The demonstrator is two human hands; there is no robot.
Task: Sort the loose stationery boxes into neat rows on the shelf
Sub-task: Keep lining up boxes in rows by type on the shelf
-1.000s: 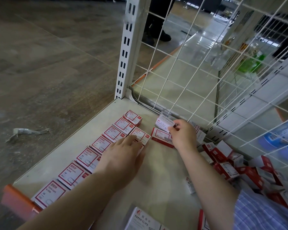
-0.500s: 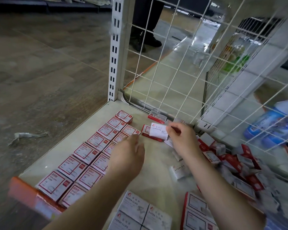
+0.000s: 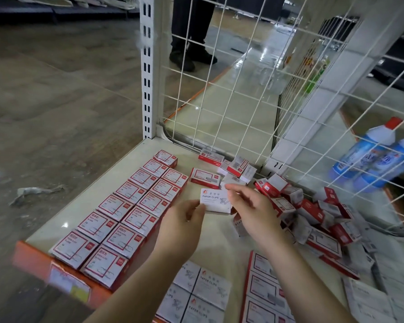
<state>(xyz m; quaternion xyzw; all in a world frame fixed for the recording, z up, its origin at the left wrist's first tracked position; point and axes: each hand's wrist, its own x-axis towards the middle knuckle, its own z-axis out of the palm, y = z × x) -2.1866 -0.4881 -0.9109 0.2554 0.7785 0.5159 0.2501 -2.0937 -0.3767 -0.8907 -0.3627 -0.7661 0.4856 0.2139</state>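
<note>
A white paper clip box (image 3: 214,199) is held above the cream shelf (image 3: 135,157) between both hands. My left hand (image 3: 181,226) pinches its near left corner and my right hand (image 3: 252,210) holds its right side. To the left, red-and-white boxes (image 3: 128,213) lie in two neat rows running from the back toward the orange front edge. A loose heap of red-and-white boxes (image 3: 313,215) is piled at the right against the wire mesh. One flat red box (image 3: 205,177) lies just behind the held box.
White paper clip boxes (image 3: 196,290) and flat red-bordered boxes (image 3: 264,287) lie at the near edge. A white slotted upright (image 3: 148,73) and wire mesh (image 3: 243,73) close the back. Blue bottles (image 3: 371,159) lie beyond the mesh. A person's legs (image 3: 191,36) stand behind it.
My right hand lifted the white box from the back pile and brought it toward me. My left hand left the rows and took hold of the box's left corner.
</note>
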